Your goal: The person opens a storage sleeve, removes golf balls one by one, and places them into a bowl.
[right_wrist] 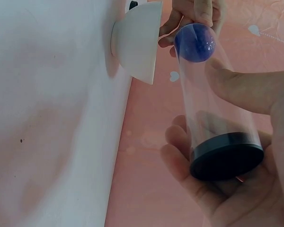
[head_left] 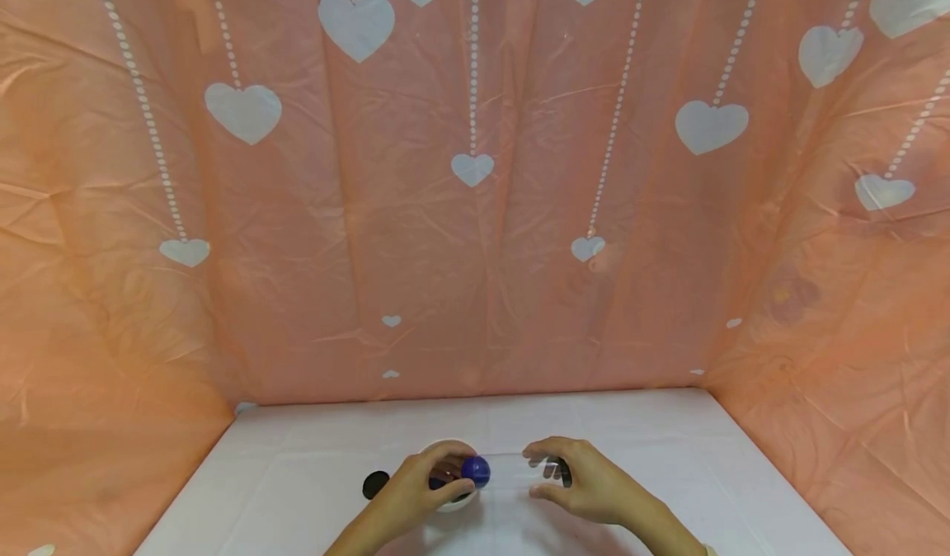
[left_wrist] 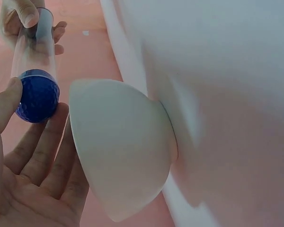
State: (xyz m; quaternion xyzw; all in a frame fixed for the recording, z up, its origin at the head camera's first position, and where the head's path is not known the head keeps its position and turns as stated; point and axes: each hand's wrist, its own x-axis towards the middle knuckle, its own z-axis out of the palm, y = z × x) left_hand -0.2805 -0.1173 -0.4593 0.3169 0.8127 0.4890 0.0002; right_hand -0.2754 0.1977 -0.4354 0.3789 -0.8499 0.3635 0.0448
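Note:
In the head view my left hand [head_left: 416, 486] pinches a dark blue golf ball [head_left: 476, 472] between thumb and fingers; its dimples show in the left wrist view. My right hand [head_left: 590, 483] holds a clear plastic tube [right_wrist: 215, 106] near its black end cap [right_wrist: 227, 158], fingers curled round it. The tube lies roughly level, its open end towards my left hand. The golf ball sits at that mouth, seemingly partly inside. Just under my left hand stands a white bowl [left_wrist: 120, 146]. Something dark blue shows in the bowl, mostly hidden by the hand.
A round black lid-like disc [head_left: 375, 484] lies left of the bowl on the white tabletop [head_left: 312, 449]. Peach sheeting [head_left: 475, 292] with white hearts hangs behind the table and along both sides.

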